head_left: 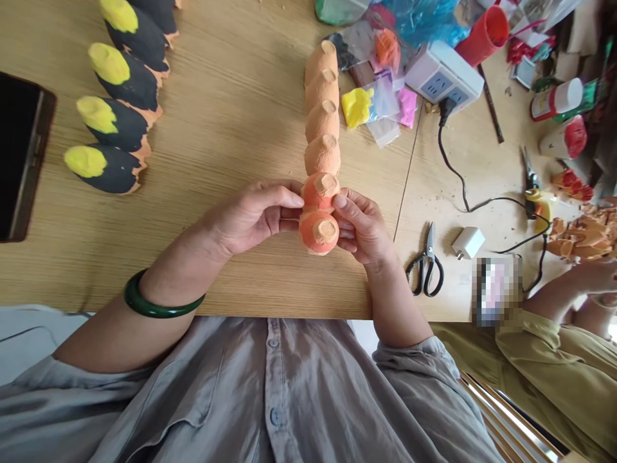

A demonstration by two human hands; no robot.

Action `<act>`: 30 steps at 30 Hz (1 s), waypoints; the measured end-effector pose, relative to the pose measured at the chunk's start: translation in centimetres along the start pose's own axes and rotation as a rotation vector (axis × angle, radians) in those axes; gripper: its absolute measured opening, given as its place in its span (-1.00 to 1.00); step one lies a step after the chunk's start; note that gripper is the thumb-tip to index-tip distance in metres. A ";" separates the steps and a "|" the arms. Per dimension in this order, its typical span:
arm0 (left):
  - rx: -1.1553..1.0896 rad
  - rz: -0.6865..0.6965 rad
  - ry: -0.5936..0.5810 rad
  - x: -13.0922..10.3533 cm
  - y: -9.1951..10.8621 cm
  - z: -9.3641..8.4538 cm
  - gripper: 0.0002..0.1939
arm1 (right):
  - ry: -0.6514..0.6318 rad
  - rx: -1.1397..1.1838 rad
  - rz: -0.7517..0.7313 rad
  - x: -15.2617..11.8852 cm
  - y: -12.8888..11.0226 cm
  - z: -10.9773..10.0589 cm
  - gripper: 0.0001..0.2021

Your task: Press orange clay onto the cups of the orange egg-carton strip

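One peach strip (322, 154) of six bumps, between both hands, mid-table (231, 96) ahead of the shirt (299, 392); long axis nearly straight away from the body, far end toward the clutter, near end toward the buttons; knobs facing up, orange-red around the nearest two; cannot tell whether resting on wood; left hand (263, 212) loosely curled, thumb and fingers on the strip's left side; right hand (364, 222) in a tighter pinch, thumb on the right side near the second bump; yellow clay (357, 108) right of far end; scissors (429, 247) beyond right wrist; black-and-yellow row (137, 83) well left.
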State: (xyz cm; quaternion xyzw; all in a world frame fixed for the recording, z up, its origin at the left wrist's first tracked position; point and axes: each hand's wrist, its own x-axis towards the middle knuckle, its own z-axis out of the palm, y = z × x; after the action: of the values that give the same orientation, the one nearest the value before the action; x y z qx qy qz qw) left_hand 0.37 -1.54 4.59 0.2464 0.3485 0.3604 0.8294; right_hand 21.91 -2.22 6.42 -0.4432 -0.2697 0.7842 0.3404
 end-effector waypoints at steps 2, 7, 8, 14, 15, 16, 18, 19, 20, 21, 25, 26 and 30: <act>0.014 -0.004 -0.012 0.0 0.0 0.0 -0.77 | 0.004 -0.006 -0.008 0.0 -0.1 0.1 -0.39; 0.144 0.035 0.066 0.1 -0.4 0.1 -0.53 | 0.006 -0.073 -0.051 0.2 0.0 0.3 -0.35; 0.166 0.035 0.085 0.1 -0.4 0.2 -0.51 | -0.001 -0.086 -0.066 0.3 0.1 0.3 -0.35; 0.349 0.134 0.210 0.1 -0.1 0.2 -0.45 | -0.038 -0.154 -0.138 0.4 0.4 -0.2 -0.51; 0.400 0.161 0.234 0.0 -0.1 0.2 -0.45 | 0.001 -0.147 -0.160 0.5 0.5 -0.4 -0.58; 0.448 0.177 0.252 0.0 0.0 0.2 -0.45 | 0.049 -0.132 -0.187 0.5 0.6 -0.5 -0.64; 0.519 0.198 0.281 0.0 0.1 0.1 -0.43 | 0.128 -0.095 -0.244 0.6 0.8 -0.7 -0.74; 0.550 0.204 0.293 0.0 0.1 0.1 -0.42 | 0.147 -0.079 -0.264 0.7 1.0 -0.8 -0.77; 0.588 0.211 0.305 -0.1 0.0 0.0 -0.41 | 0.153 -0.065 -0.277 0.8 1.1 -0.9 -0.80; 0.639 0.222 0.319 -0.1 0.0 0.0 -0.40 | 0.149 -0.050 -0.288 0.9 1.2 -1.0 -0.82; 1.025 0.259 0.440 -0.4 0.3 0.2 -0.42 | 0.138 0.012 -0.343 1.5 1.5 -1.4 -0.74; 1.147 0.246 0.480 -0.5 0.5 0.3 -0.42 | 0.136 0.021 -0.353 1.6 1.6 -1.5 -0.68; 1.506 0.144 0.621 -1.0 1.4 0.4 -0.37 | 0.109 0.013 -0.342 1.8 1.5 -1.8 -0.49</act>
State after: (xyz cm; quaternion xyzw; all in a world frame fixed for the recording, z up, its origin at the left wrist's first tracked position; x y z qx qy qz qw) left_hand -0.47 -1.50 6.21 0.6483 0.6946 0.1337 0.2819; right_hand 22.31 -1.52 3.56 -0.4306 -0.3173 0.6915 0.4856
